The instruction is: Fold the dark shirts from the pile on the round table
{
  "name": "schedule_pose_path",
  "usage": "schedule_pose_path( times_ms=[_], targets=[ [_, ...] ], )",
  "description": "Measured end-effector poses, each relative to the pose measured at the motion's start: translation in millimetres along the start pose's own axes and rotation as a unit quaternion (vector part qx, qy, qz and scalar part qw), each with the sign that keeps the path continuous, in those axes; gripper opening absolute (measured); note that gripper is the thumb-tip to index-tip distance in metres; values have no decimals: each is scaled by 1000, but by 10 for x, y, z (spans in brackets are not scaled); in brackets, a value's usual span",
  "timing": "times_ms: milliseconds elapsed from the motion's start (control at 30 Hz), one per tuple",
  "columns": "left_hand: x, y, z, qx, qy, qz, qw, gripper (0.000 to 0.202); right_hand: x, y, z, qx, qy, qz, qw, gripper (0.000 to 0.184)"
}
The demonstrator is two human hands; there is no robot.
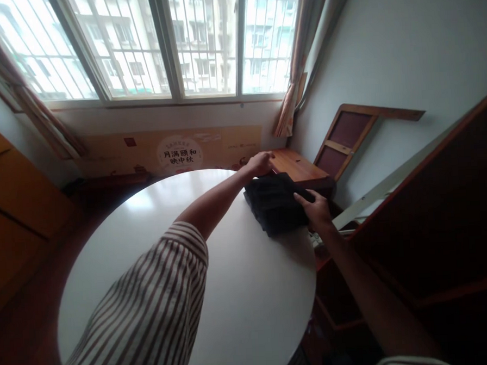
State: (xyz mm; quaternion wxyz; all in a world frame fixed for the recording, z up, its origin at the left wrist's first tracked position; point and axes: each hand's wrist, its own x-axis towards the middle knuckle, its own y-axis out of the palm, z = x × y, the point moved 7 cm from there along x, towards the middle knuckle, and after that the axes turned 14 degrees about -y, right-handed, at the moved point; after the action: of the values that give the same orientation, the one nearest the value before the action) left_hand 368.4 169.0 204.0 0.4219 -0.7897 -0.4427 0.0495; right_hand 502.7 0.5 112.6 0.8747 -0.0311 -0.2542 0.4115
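Note:
A stack of folded black cloth, apparently clothing, lies at the right edge of a round white table. My right hand grips its right side, thumb on top and the other fingers mostly hidden. At the far edge of the cloth is my left hand, its fingers curled in and closed; the dark fabric shows just beneath it, though its fingertips are partly hidden. The near layers of the stack look loose and uneven along the left side.
Past the table's right rim stands a small wooden cabinet. A wooden frame with dark panels leans against the wall. A large dark wooden piece fills the right side. A printed banner hangs below the barred window.

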Motion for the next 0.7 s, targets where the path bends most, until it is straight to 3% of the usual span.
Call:
schedule_pose_path(
  times_ms=[100,200,267,333,367,433,533,600,700],
  targets=[
    [-304,602,-30,124,15,91,988,37,-46,-42,-172,-33,16,8,999,54],
    [-602,948,138,160,-62,160,972,54,-101,-90,-68,-124,-22,29,992,52],
    [-726,973,189,169,-99,155,968,57,-87,-109,174,-242,-110,33,964,50],
    [-830,927,107,177,-82,136,971,53,-16,-27,450,-318,-216,43,922,48],
    [-896,911,37,178,-65,132,973,51,43,77,554,-325,-262,72,906,47],
    [-1071,914,-106,178,-32,127,975,50,181,408,620,-311,-305,198,878,46],
    [-1433,1007,-267,197,26,91,976,56,326,897,429,-316,-245,382,833,48],
    [-1718,1089,-315,222,66,57,971,60,367,1077,279,-341,-197,419,818,49],
    [-2169,1114,-309,229,99,47,967,62,334,1178,195,-364,-182,420,811,48]
  ],
)
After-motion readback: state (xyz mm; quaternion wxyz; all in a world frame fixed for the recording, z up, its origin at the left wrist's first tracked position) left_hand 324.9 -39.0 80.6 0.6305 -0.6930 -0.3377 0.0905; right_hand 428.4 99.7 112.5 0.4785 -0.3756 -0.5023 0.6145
